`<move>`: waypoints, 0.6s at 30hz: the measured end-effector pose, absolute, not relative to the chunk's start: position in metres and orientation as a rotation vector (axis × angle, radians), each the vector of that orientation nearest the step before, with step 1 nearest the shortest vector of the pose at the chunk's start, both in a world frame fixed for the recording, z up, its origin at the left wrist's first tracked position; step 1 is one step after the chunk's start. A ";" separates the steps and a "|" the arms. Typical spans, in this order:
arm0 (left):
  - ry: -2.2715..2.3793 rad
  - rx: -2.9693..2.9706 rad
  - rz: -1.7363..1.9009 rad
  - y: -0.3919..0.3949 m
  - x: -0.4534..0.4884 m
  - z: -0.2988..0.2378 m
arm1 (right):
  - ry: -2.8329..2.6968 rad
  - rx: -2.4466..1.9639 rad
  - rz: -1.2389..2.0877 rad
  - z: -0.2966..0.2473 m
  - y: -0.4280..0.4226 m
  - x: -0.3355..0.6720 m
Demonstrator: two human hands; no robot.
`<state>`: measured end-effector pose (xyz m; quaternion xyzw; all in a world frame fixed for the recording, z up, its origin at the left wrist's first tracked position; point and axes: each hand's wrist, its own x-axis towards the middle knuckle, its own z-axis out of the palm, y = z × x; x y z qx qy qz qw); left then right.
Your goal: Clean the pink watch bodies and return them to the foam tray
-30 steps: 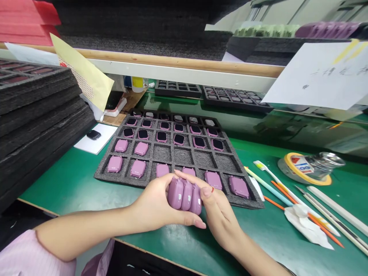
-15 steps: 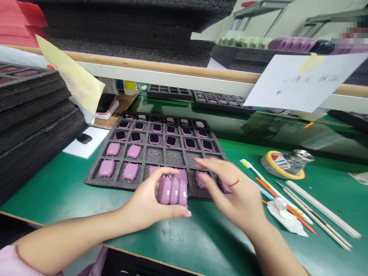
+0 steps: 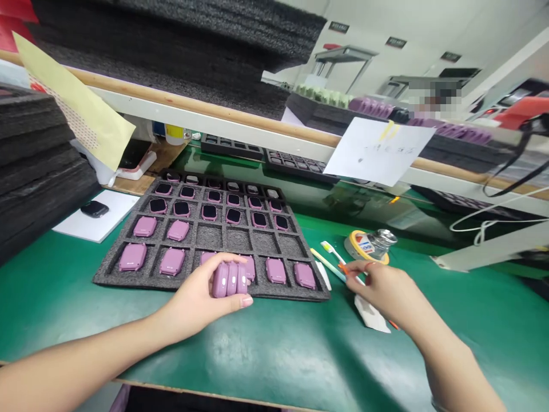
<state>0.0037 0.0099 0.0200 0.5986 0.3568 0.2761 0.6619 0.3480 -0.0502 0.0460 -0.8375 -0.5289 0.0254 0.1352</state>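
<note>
The left hand [image 3: 191,300] is curled closed around three pink watch cases [image 3: 230,279]. The cases stand on edge, pressed side by side, and are held over the bottom row of a grey foam tray [image 3: 107,277]. The right hand [image 3: 386,289] is well apart from them, beyond the tray's right edge. Its fingers are drawn together at an orange stick [image 3: 342,266]; whether they grip it cannot be determined.

The upper tray rows hold units with dark faces, and the lower two hold pink cases. A white wipe [image 3: 371,313] lies just under the right hand, near a toothbrush [image 3: 331,250] and a tape roll [image 3: 358,246]. The tray rests on a green counter [image 3: 274,355], beside a white card [image 3: 103,226] bearing a black watch [image 3: 94,209]. Both arms extend forward from the lower frame edge.
</note>
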 end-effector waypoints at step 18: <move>0.850 1.346 0.546 0.009 0.006 0.027 | -1.198 -1.744 -0.387 0.042 -0.030 0.459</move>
